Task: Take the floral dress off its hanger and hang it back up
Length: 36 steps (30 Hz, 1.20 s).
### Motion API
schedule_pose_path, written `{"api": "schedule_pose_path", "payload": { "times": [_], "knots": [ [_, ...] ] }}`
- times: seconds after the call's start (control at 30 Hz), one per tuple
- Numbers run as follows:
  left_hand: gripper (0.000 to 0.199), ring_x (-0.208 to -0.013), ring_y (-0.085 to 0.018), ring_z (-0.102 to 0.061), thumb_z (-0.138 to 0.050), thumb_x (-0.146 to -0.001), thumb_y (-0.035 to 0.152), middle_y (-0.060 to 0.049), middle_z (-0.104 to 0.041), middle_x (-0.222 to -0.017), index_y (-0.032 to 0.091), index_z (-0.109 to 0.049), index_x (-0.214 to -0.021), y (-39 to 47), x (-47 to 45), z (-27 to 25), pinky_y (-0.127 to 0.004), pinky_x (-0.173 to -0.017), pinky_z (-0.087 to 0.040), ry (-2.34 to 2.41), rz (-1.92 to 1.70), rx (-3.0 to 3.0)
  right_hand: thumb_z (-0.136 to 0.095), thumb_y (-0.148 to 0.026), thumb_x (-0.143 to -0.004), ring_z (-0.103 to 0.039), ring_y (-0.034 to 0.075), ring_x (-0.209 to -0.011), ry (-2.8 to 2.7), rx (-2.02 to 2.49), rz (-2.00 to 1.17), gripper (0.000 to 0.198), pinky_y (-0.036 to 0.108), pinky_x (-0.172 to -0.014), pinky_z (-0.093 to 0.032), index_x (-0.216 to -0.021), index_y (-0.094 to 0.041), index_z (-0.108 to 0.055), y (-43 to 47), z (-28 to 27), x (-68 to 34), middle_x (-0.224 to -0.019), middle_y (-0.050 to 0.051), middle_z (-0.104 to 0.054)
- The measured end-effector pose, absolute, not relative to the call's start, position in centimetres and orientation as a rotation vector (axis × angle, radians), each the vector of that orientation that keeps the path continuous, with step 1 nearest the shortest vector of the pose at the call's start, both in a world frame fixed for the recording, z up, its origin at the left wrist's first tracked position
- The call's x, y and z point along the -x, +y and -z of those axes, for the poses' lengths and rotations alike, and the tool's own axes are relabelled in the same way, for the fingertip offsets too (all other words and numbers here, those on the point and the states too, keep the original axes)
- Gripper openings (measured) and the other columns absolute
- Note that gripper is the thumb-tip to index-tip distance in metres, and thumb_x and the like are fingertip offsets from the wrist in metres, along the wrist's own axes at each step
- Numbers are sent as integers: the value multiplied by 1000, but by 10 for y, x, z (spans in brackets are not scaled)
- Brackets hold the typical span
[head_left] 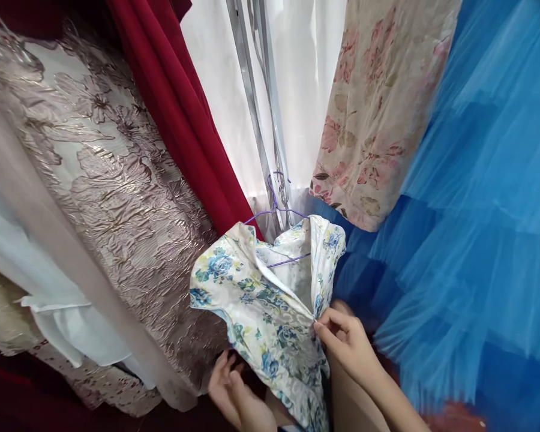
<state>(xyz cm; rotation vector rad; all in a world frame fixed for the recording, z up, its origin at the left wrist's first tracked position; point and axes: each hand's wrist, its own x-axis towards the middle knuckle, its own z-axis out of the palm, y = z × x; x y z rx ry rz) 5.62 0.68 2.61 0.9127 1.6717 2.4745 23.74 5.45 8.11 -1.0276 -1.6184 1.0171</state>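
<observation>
A sleeveless white dress (261, 306) with blue and yellow-green flowers hangs on a thin purple hanger (275, 203). Its opening gapes in a V, showing the pale lining. At the bottom of that V, my right hand (346, 339) pinches the dress's edge between thumb and fingers; whether a zip pull is in the pinch is too small to tell. My left hand (240, 393) is beside the dress's lower left side, fingers loosely curled and apart, holding nothing. The lower end of the dress runs out of the picture.
Grey metal poles (256, 108) rise behind the hanger before a white curtain (211, 60). A mauve textured garment (130, 180) and dark red cloth (175, 102) hang at left. A beige floral garment (378, 114) and blue layered tulle (472, 198) hang at right.
</observation>
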Motion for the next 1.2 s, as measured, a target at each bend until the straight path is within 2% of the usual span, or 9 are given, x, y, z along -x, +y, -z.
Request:
{"api": "schedule_pose_path", "payload": {
  "times": [0.07, 0.13, 0.23, 0.33, 0.43, 0.53, 0.7, 0.93, 1.2],
  "knots": [
    [27, -107, -24, -58, -65, -89, 37, -8, -61, -115, 20, -60, -110, 4, -60, -25, -35, -89, -49, 1648, -2559, -1050, -55, -32, -94, -48, 14, -62, -1656, 1029, -1021, 27, 26, -60, -35, -71, -16, -58, 51, -81, -237, -64, 0, -53],
    [21, -103, -24, -61, -67, -87, 31, -8, -64, -107, 19, -63, -104, 4, -67, -24, -35, -88, -50, 1606, -2271, -1407, -55, -30, -94, -49, 14, -63, -1725, 1000, -1032, 26, 25, -60, -35, -72, -17, -58, 45, -86, -234, -65, -1, -54],
    [31, -107, -27, -64, -62, -91, 31, -12, -66, -115, 19, -62, -119, 8, -80, -18, -37, -91, -52, 1535, -1696, -1682, -53, -28, -95, -50, 13, -64, -1816, 936, -1100, 24, 24, -59, -35, -73, -17, -55, 36, -97, -227, -67, -1, -55],
    [33, -102, -26, -67, -56, -95, 33, -13, -68, -112, 18, -57, -123, 16, -86, -12, -35, -86, -54, 1543, -1667, -1636, -50, -29, -98, -50, 13, -64, -1881, 879, -1125, 25, 24, -59, -35, -76, -18, -53, 34, -104, -223, -68, -2, -55],
    [16, -77, -19, -64, -52, -97, 32, -5, -67, -83, 18, -60, -96, 21, -84, -17, -28, -71, -50, 1562, -1589, -1692, -47, -31, -100, -53, 14, -66, -1935, 829, -989, 26, 25, -63, -38, -80, -19, -56, 46, -103, -226, -71, 0, -58],
    [23, -65, -13, -52, -49, -99, 30, 0, -55, -70, 19, -51, -79, 20, -78, -30, -23, -64, -42, 1519, -1442, -1797, -48, -32, -100, -56, 15, -70, -1968, 807, -799, 24, 26, -66, -40, -83, -20, -60, 71, -100, -231, -75, 2, -62],
    [26, -66, -12, -43, -42, -101, 28, 1, -47, -71, 19, -42, -77, 11, -69, -43, -22, -63, -35, 1488, -1210, -1844, -49, -31, -98, -60, 18, -77, -2020, 805, -528, 21, 28, -71, -40, -87, -21, -63, 124, -122, -228, -80, 3, -66],
    [23, -68, -13, -46, -41, -101, 26, 1, -48, -72, 19, -43, -79, 3, -61, -48, -22, -65, -33, 1533, -1083, -1920, -53, -30, -93, -56, 17, -64, -1869, 985, -230, 17, 27, -62, -32, -83, -21, -64, 171, -192, -203, -68, 0, -64],
    [20, -69, -16, -55, -47, -98, 24, -1, -56, -73, 20, -51, -78, 0, -65, -21, -23, -66, -38, 1525, -1118, -1868, -52, -30, -92, -48, 15, -60, -1747, 959, -278, 20, 27, -60, -29, -75, -19, -57, 182, -205, -202, -63, 0, -56]
  ]
}}
